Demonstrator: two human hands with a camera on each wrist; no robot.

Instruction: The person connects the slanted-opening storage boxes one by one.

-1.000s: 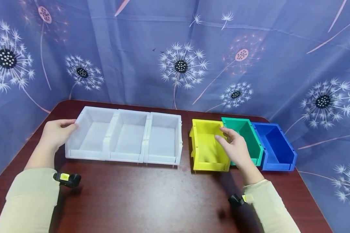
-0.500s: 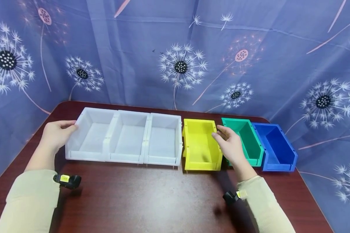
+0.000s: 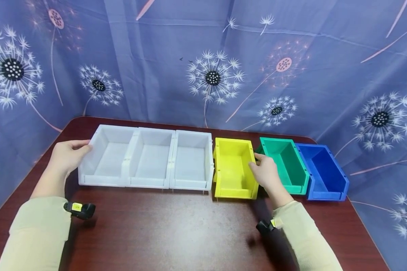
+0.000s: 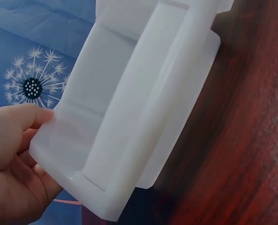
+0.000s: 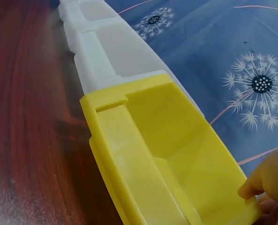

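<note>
Pale sleeves [image 3: 37,233] carry black, yellow-labelled wrist cameras [image 3: 83,211].

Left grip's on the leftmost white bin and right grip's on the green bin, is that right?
Not quite: the right grip is on the yellow bin, not the green bin, as the right wrist view shows. The left grip is on the leftmost white bin, as you said.

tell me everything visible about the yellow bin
The yellow bin looks like plastic: open-topped, empty, with a low front lip. It stands upright on the reddish-brown table between the rightmost white bin and the green bin; whether it touches the white one is unclear. The right hand's grip pinches its right wall.
</note>
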